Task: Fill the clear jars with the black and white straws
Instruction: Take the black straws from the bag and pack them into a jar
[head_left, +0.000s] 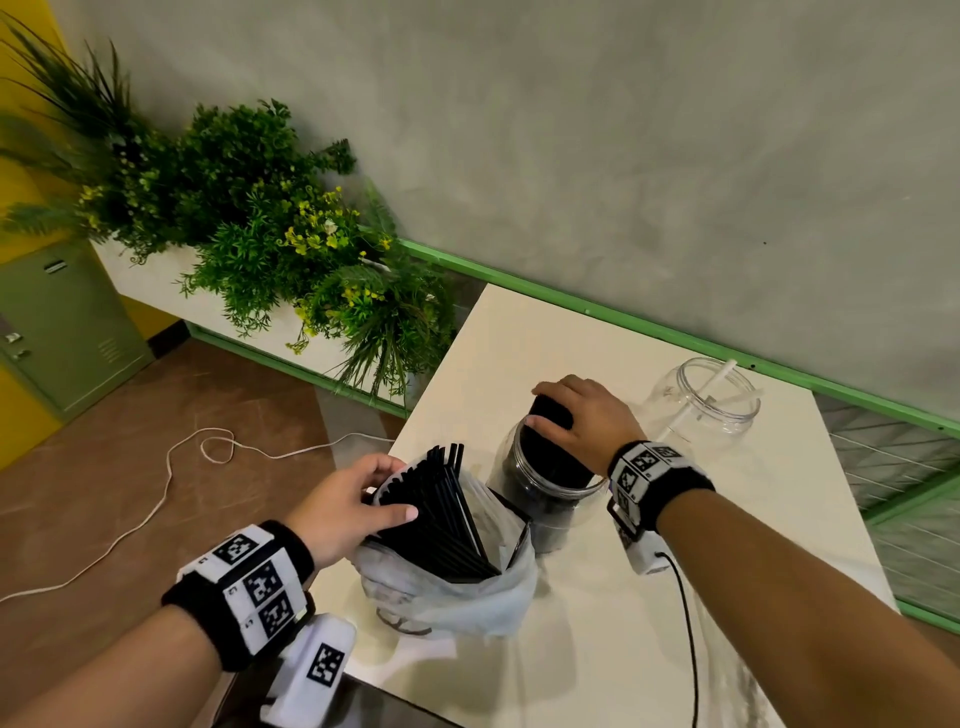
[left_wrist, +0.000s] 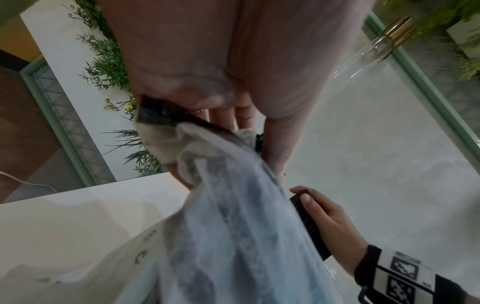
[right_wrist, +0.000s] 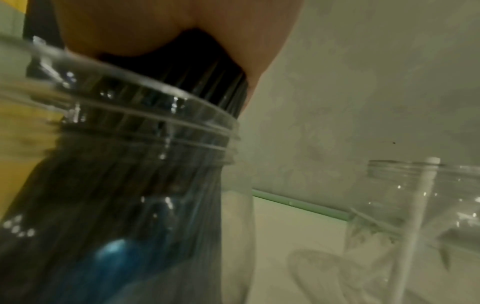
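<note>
On the white table (head_left: 649, 649) stands a clear jar (head_left: 545, 499) packed with black straws (head_left: 556, 467). My right hand (head_left: 545, 405) curls over the top of that bundle and grips it; the right wrist view shows the straws (right_wrist: 202, 67) running down through the jar's neck (right_wrist: 155, 123). My left hand (head_left: 395, 488) pinches more black straws (head_left: 447, 509) that stick out of a crumpled plastic bag (head_left: 457, 597), thumb in front, fingers behind. A second clear jar (head_left: 706, 400), at the back right, holds a few white straws (head_left: 719, 382).
A black cable (head_left: 685, 623) runs from my right wrist across the table's front. The grey wall with a green rail (head_left: 675, 332) is close behind the jars. Plants (head_left: 270, 228) stand to the left, and a white cord (head_left: 171, 483) lies on the brown floor.
</note>
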